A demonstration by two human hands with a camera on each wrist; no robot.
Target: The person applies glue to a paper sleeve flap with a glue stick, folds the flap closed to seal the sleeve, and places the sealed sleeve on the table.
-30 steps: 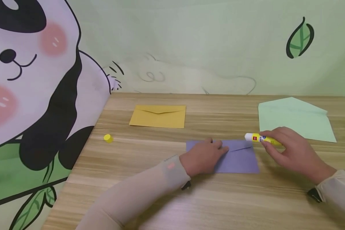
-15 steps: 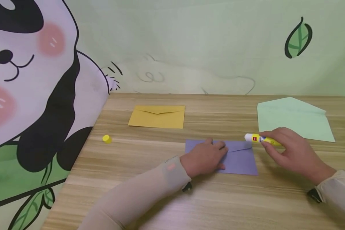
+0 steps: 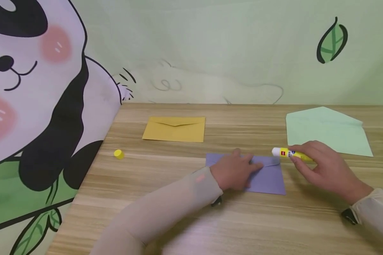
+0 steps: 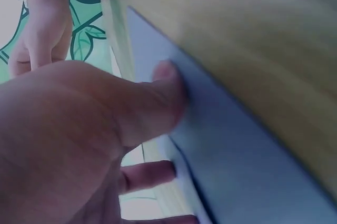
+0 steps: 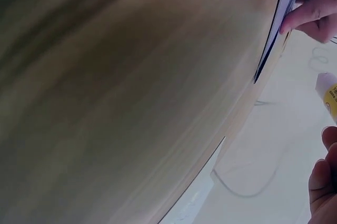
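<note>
A purple envelope (image 3: 268, 182) lies flap side up at mid-table. My left hand (image 3: 234, 173) rests on it with fingers spread, covering its left and middle part. In the left wrist view, the thumb (image 4: 166, 90) and fingertips touch the envelope (image 4: 237, 150) near the flap's edge. My right hand (image 3: 328, 171) pinches an uncapped glue stick (image 3: 284, 152), yellow with a white tip, between thumb and fingers. It is held just beyond the envelope's right upper corner. Only the tip end of the glue stick (image 5: 329, 95) shows in the right wrist view.
A yellow envelope (image 3: 175, 131) with its flap folded down lies at the back left. A mint-green envelope (image 3: 322, 129) with its flap raised is at the back right, partly behind the right hand. The yellow glue cap (image 3: 118, 154) sits near the table's left edge.
My left hand has slid a little to the right across the purple envelope, its fingers more spread. The right hand with the glue stick has stayed in place.
</note>
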